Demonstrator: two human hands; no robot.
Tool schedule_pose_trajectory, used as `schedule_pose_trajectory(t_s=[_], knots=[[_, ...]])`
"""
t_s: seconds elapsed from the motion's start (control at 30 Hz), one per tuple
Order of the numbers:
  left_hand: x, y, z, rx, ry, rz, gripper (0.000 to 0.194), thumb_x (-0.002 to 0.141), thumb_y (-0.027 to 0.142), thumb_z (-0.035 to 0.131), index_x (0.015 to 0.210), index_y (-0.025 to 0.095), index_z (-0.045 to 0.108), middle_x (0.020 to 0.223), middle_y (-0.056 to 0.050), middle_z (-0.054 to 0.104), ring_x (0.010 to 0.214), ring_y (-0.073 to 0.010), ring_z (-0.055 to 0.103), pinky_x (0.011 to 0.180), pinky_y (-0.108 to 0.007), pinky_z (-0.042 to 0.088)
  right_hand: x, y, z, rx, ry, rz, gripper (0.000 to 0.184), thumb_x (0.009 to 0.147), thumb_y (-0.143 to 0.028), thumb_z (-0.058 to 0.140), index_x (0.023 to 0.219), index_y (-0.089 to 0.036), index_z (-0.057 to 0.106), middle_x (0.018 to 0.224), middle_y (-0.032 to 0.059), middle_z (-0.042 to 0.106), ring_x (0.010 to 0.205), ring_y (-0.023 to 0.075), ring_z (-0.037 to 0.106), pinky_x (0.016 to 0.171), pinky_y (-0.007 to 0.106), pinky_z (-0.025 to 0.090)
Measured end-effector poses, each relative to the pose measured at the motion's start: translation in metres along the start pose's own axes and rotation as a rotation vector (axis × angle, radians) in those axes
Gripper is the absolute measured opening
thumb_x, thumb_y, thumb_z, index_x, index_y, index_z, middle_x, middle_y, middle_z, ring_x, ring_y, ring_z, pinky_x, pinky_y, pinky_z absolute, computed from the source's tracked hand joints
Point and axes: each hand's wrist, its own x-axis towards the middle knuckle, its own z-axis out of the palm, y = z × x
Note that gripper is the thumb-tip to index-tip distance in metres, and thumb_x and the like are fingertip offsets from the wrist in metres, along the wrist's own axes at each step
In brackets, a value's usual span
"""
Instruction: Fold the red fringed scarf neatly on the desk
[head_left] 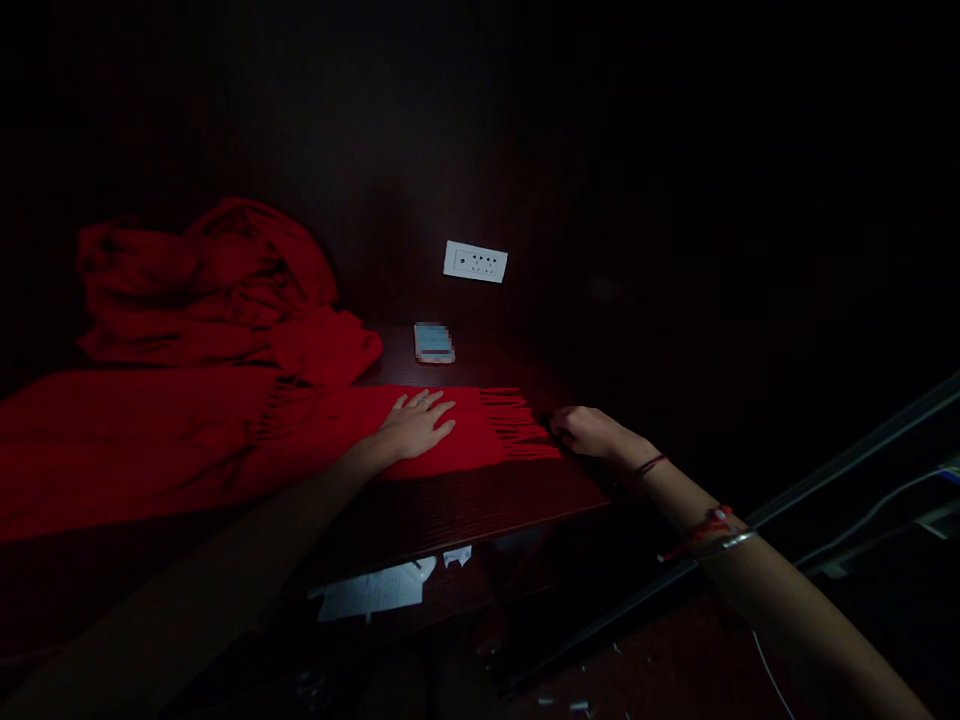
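Note:
A long red scarf [450, 455] lies stretched along a dark wooden shelf, its fringe [517, 425] pointing right. Flat on the scarf near that end rests my left hand [416, 425], fingers spread, with a ring on one finger. My right hand [589, 430] is closed at the tips of the fringe strands; its fingertips are in deep shadow. More red cloth [225, 290] is heaped in loose folds behind the scarf on the left, and a second fringe [281, 400] lies across the scarf there.
A white socket panel [475, 262] is on the dark back wall. Below it a small light-blue item [434, 343], blurred out, lies on the shelf [480, 500]. Papers [375, 592] sit on a lower level. A metal rail [862, 460] runs diagonally at right, near a white cable [772, 675].

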Motion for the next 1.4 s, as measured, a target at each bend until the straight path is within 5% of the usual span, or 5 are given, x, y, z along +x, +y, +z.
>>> schedule_pose_trajectory(t_s=[0.33, 0.63, 0.83, 1.0, 1.4], knots=[[0.001, -0.002, 0.003, 0.008, 0.021, -0.008, 0.050, 0.082, 0.048, 0.020, 0.127, 0.027, 0.028, 0.135, -0.003, 0.025, 0.122, -0.0210, 0.019, 0.097, -0.042, 0.016, 0.038, -0.047, -0.005, 0.244, 0.155, -0.297, 0.022, 0.066, -0.003, 0.043, 0.080, -0.016, 0.054, 0.080, 0.0029, 0.053, 0.072, 0.0112, 0.047, 0.068, 0.021, 0.035], [0.002, -0.001, 0.002, -0.008, 0.010, -0.003, 0.051, 0.082, 0.049, 0.019, 0.127, 0.026, 0.028, 0.135, -0.004, 0.024, 0.123, -0.0220, 0.019, 0.096, -0.044, 0.016, 0.005, 0.015, -0.003, 0.082, -0.012, -0.062, 0.022, 0.059, 0.000, 0.042, 0.067, -0.017, 0.055, 0.070, 0.0014, 0.055, 0.065, 0.0116, 0.048, 0.059, 0.020, 0.033], [0.003, -0.003, 0.005, 0.005, 0.006, -0.007, 0.051, 0.082, 0.050, 0.019, 0.127, 0.028, 0.028, 0.135, -0.002, 0.023, 0.123, -0.0211, 0.018, 0.096, -0.043, 0.016, 0.019, -0.023, -0.016, 0.194, 0.184, -0.156, 0.026, 0.065, -0.003, 0.044, 0.084, -0.017, 0.055, 0.084, 0.0036, 0.056, 0.079, 0.0136, 0.049, 0.073, 0.024, 0.035], [0.004, -0.003, 0.005, 0.007, 0.014, -0.014, 0.051, 0.082, 0.050, 0.019, 0.126, 0.028, 0.028, 0.135, -0.002, 0.023, 0.123, -0.0212, 0.019, 0.096, -0.042, 0.016, 0.040, -0.047, -0.004, 0.290, 0.118, -0.184, 0.024, 0.064, -0.004, 0.046, 0.083, -0.015, 0.055, 0.079, 0.0029, 0.056, 0.070, 0.0114, 0.049, 0.066, 0.021, 0.036], [0.002, -0.002, 0.004, 0.006, 0.020, 0.004, 0.051, 0.082, 0.048, 0.019, 0.126, 0.026, 0.029, 0.134, -0.004, 0.025, 0.122, -0.0214, 0.019, 0.096, -0.042, 0.016, 0.013, -0.013, -0.005, 0.051, 0.041, -0.098, 0.017, 0.067, -0.006, 0.043, 0.071, -0.017, 0.055, 0.080, 0.0029, 0.051, 0.068, 0.0112, 0.047, 0.058, 0.020, 0.032]])
